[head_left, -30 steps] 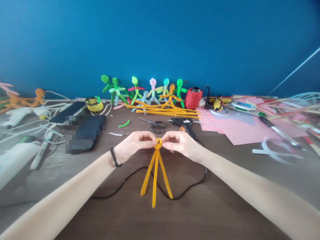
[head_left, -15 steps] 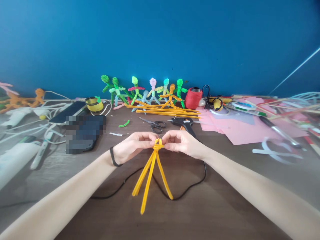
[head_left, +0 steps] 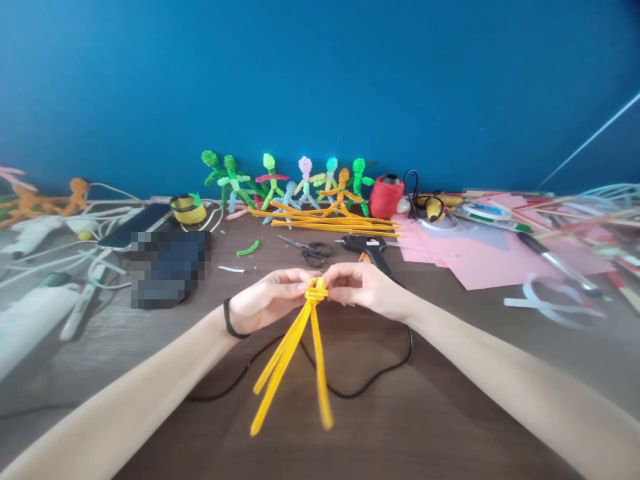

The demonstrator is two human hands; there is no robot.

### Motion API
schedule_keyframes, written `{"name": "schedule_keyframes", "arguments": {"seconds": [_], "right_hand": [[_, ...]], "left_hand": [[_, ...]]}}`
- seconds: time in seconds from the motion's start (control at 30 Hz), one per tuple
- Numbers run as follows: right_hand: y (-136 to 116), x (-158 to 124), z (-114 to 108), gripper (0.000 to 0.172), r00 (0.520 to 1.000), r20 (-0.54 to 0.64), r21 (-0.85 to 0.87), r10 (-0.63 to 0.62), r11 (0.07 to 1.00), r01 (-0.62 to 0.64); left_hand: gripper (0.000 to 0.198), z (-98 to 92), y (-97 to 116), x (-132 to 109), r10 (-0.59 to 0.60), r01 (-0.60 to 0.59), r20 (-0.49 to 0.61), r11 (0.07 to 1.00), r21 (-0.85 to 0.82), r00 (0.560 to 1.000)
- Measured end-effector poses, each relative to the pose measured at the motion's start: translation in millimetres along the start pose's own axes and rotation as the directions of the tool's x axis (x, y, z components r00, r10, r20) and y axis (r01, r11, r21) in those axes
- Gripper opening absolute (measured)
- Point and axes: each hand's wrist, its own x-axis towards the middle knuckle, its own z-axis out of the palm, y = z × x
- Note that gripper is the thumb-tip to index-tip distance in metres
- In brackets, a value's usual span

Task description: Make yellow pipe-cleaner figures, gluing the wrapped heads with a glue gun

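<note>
Yellow pipe cleaners [head_left: 289, 347] hang down between my hands, joined at the top by a small wrapped loop, with their loose ends spread below. My left hand [head_left: 270, 298] pinches the left side of the loop and wears a black band at the wrist. On the loop's right side, the fingers of my right hand [head_left: 367, 290] are closed on it. Just beyond the hands lie black-handled scissors [head_left: 313, 250] and a black glue gun [head_left: 367, 247], its cable running behind the hanging strands.
Pipe-cleaner figures [head_left: 270, 180] stand along the blue wall, behind a pile of orange pipe cleaners [head_left: 330, 220]. A red spool [head_left: 387, 197] and pink paper [head_left: 485, 260] are at the right. Phones [head_left: 137, 225], cables and a marker [head_left: 83, 303] lie at the left.
The hanging strands have swung and turned, with the long ones now further left and the right one steeper. My left wrist has shifted slightly right. Both hands keep their hold.
</note>
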Motion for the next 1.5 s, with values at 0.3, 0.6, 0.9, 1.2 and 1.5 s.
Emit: {"name": "schedule_keyframes", "arguments": {"seconds": [0.3,0.6,0.9,1.2,1.5], "right_hand": [[0,-3,3,0.014,1.000,-0.014,0.054,-0.012,0.998,0.013],[1,-2,2,0.012,0.999,-0.036,0.017,0.007,1.000,-0.006],[0,-1,1,0.014,0.997,-0.056,-0.071,0.050,0.996,-0.054],[1,0,1,0.013,0.995,-0.060,-0.078,0.085,0.993,-0.089],[1,0,3,0.012,0.988,-0.068,-0.025,0.139,0.990,-0.141]], "left_hand": [[0.012,3.1,-1,-1,-0.012,0.014,0.036,0.999,-0.041,0.999],[0.004,-0.6,1,2,0.023,-0.024,0.009,0.998,0.058,1.000],[0.011,3.5,13,-1,0.294,-0.202,-0.097,0.828,0.523,0.951],[0.016,5.8,21,-2,0.294,-0.164,-0.009,0.556,0.815,0.956],[0.013,3.8,21,-2,0.273,-0.166,0.028,0.499,0.850,0.962]]}}
